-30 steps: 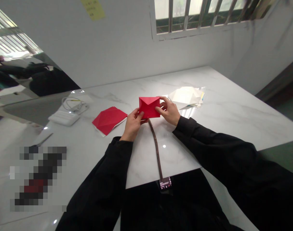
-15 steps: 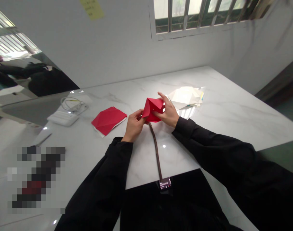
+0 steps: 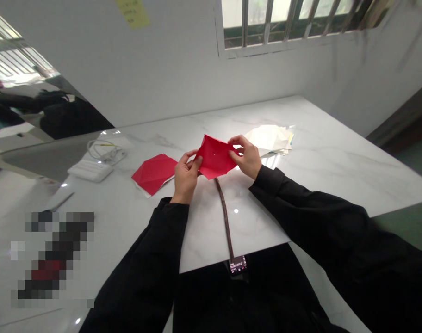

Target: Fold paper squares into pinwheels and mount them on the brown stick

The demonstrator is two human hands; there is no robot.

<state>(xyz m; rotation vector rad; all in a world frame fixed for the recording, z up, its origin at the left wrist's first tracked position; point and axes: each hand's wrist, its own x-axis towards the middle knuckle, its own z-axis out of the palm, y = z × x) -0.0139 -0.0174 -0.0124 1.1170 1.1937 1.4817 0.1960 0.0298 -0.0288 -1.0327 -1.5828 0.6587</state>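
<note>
A creased sheet of red paper (image 3: 214, 156) is spread between my two hands above the table, with a small pale spot, perhaps a hole, near its middle. My left hand (image 3: 186, 175) is closed on its left edge, thumb on top. At the right edge, my right hand (image 3: 246, 156) pinches the paper between thumb and fingers. A thin brown stick (image 3: 225, 212) runs from under the paper toward the table's front edge. Left of my hands lies a stack of folded red paper (image 3: 154, 173) with white beneath it.
Behind my right hand lies a pile of cream paper (image 3: 269, 138). White cables (image 3: 107, 150) and a white box-like object (image 3: 90, 170) sit at the left. A phone-like lit screen (image 3: 238, 265) is below the front edge. Part of the left side is pixelated.
The red paper has gone from folded up to opened out nearly flat. My left hand has shifted left, and my right hand now grips the right edge instead of reaching inside the fold.
</note>
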